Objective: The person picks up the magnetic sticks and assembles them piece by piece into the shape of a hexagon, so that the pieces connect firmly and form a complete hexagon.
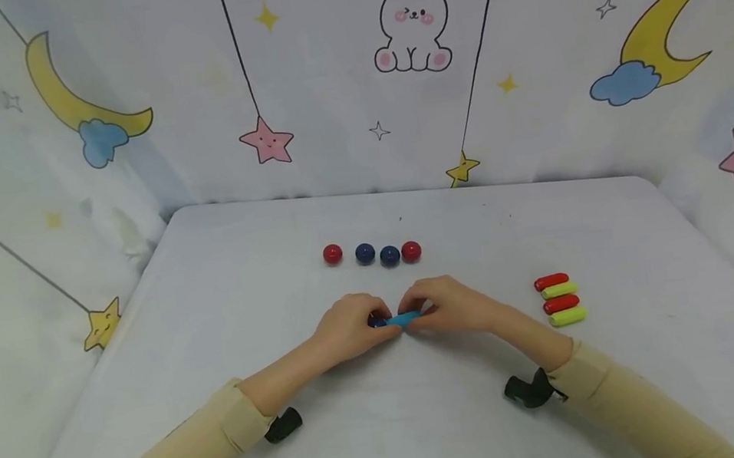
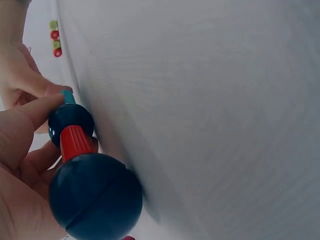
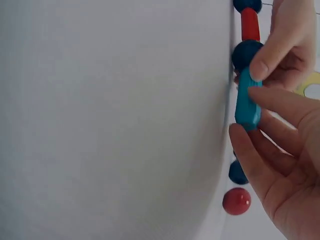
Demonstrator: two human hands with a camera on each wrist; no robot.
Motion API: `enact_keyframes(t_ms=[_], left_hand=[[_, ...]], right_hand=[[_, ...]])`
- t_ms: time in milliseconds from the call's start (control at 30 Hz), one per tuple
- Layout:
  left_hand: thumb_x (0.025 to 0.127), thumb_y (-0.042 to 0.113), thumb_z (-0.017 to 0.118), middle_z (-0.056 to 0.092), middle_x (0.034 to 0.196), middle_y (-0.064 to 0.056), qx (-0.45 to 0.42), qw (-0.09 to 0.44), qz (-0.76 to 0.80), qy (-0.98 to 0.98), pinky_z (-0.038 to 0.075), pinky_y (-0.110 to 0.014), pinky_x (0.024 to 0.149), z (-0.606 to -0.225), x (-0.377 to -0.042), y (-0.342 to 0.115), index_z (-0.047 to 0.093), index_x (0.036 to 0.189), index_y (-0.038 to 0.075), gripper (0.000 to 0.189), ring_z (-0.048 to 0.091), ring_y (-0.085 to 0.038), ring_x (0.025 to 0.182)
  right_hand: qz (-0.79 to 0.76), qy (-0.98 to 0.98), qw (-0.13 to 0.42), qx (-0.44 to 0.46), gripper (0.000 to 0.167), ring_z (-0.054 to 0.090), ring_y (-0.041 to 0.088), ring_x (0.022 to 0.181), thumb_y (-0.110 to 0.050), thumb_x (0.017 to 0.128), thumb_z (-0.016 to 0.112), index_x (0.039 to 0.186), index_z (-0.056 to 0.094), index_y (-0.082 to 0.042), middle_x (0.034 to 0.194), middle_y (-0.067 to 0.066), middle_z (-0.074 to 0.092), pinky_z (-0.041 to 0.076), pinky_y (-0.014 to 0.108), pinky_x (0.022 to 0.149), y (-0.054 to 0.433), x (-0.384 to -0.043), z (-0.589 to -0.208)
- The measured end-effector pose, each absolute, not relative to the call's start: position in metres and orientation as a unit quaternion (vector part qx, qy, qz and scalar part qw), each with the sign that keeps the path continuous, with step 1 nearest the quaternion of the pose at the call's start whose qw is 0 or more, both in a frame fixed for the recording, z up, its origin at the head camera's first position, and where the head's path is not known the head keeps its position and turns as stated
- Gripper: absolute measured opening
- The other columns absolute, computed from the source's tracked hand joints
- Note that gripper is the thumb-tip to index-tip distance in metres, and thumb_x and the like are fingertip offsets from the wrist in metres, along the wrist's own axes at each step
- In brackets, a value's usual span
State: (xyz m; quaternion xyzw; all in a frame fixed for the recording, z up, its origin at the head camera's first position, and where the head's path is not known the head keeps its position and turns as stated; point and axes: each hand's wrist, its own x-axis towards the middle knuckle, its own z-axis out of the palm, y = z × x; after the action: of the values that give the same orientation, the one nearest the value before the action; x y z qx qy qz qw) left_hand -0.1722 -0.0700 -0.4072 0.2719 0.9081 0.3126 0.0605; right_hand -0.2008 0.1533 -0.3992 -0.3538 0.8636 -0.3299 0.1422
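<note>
Both hands meet over the middle of the table. My left hand [image 1: 354, 326] grips a joined toy piece near a dark blue ball [image 2: 70, 119]. From that ball a short red rod [image 2: 76, 142] leads to another dark blue ball [image 2: 97, 197], large in the left wrist view. On the opposite side a light blue rod [image 3: 246, 102] lines up with the held ball; whether it is fully seated cannot be told. Thumb and fingers of my right hand [image 1: 450, 305] pinch this light blue rod. In the head view, the left hand hides most of the joined piece.
Beyond the hands, a red ball [image 1: 332, 254], two dark blue balls [image 1: 365, 253] and another red ball [image 1: 412, 252] form a row. Two red rods [image 1: 561, 303] and two yellow-green rods [image 1: 567, 317] lie stacked at the right on the white table [image 1: 241, 276].
</note>
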Motion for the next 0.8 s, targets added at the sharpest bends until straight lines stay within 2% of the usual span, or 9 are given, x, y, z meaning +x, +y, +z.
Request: enact_keyframes(t_ms=[133, 200, 267, 433, 633, 800], left_hand=[[0.087, 0.031, 0.074, 0.067, 0.085, 0.008, 0.263, 0.058, 0.312, 0.911, 0.047, -0.026, 0.070, -0.411, -0.175, -0.074, 0.073, 0.093, 0.014, 0.018, 0.056, -0.008, 0.075], [0.087, 0.031, 0.074, 0.067, 0.085, 0.008, 0.258, 0.060, 0.312, 0.912, 0.048, -0.026, 0.070, -0.412, -0.175, -0.075, 0.073, 0.094, 0.015, 0.018, 0.056, -0.007, 0.075], [0.087, 0.031, 0.074, 0.067, 0.086, 0.007, 0.259, 0.062, 0.315, 0.911, 0.048, -0.027, 0.071, -0.411, -0.175, -0.076, 0.072, 0.094, 0.014, 0.019, 0.056, -0.008, 0.076], [0.087, 0.029, 0.074, 0.067, 0.087, 0.006, 0.262, 0.066, 0.319, 0.908, 0.048, -0.027, 0.071, -0.411, -0.175, -0.077, 0.072, 0.095, 0.012, 0.019, 0.056, -0.009, 0.076], [0.088, 0.027, 0.074, 0.067, 0.088, 0.005, 0.260, 0.066, 0.329, 0.905, 0.048, -0.028, 0.072, -0.409, -0.173, -0.078, 0.072, 0.095, 0.012, 0.017, 0.057, -0.009, 0.077], [0.088, 0.027, 0.073, 0.068, 0.088, 0.005, 0.265, 0.066, 0.332, 0.903, 0.049, -0.027, 0.072, -0.410, -0.173, -0.079, 0.072, 0.095, 0.012, 0.017, 0.057, -0.008, 0.077]], right_hand=[[-0.340, 0.890, 0.060, -0.297, 0.022, 0.061, 0.019, 0.094, -0.014, 0.090, 0.071, 0.110, 0.067, -0.005, 0.104, 0.004, 0.066, 0.054, 0.032, 0.083, 0.156, -0.219, -0.399], [-0.344, 0.905, 0.015, -0.250, 0.028, 0.060, 0.024, 0.099, -0.012, 0.089, 0.071, 0.115, 0.064, -0.003, 0.111, 0.010, 0.063, 0.053, 0.037, 0.085, 0.158, -0.231, -0.399], [-0.344, 0.916, -0.003, -0.207, 0.037, 0.059, 0.028, 0.104, -0.012, 0.089, 0.072, 0.122, 0.060, 0.000, 0.119, 0.016, 0.059, 0.053, 0.039, 0.086, 0.158, -0.243, -0.401], [-0.315, 0.934, 0.027, -0.164, 0.051, 0.057, 0.030, 0.107, -0.022, 0.087, 0.075, 0.129, 0.056, 0.000, 0.124, 0.017, 0.055, 0.051, 0.040, 0.087, 0.155, -0.263, -0.403], [-0.291, 0.940, 0.025, -0.175, 0.043, 0.058, 0.027, 0.095, -0.028, 0.085, 0.076, 0.115, 0.063, -0.001, 0.107, 0.013, 0.063, 0.050, 0.036, 0.077, 0.151, -0.275, -0.409], [-0.294, 0.933, 0.050, -0.204, 0.039, 0.060, 0.026, 0.098, -0.020, 0.085, 0.076, 0.118, 0.064, -0.002, 0.111, 0.013, 0.064, 0.052, 0.036, 0.081, 0.158, -0.268, -0.409]])
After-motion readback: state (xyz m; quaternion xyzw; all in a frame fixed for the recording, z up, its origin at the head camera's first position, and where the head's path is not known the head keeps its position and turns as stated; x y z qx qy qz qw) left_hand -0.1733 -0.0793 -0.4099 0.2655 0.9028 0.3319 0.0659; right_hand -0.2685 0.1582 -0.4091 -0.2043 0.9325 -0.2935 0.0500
